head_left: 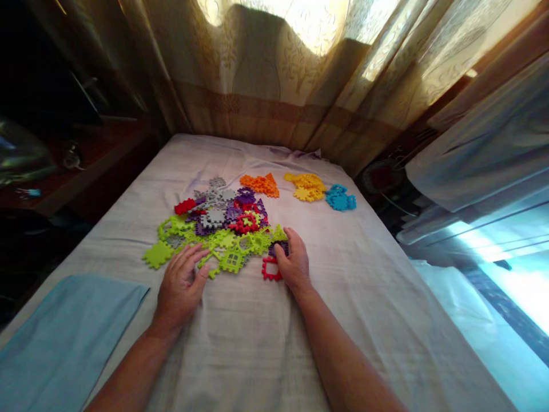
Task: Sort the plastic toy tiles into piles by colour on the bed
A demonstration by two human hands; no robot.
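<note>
A mixed pile of flat, notched plastic building pieces lies on the sheet in front of me. Lime green pieces (231,260) make up its near side, with grey pieces (213,217), purple pieces (234,213) and red pieces (245,223) behind. My left hand (182,280) rests at the pile's near left edge, fingers loosely curved and thumb apart, beside the lime pieces. At the right edge my right hand (297,260) is open, its thumb and fingers spread around a dark purple piece (278,248). A red square frame piece (271,269) lies just below that thumb.
Separate heaps of orange pieces (261,184), yellow pieces (306,187) and blue pieces (341,198) sit farther back. A light blue cloth (71,337) covers the near left of the white sheet (360,286). Curtains (257,74) hang behind; a dark shelf (107,143) stands left.
</note>
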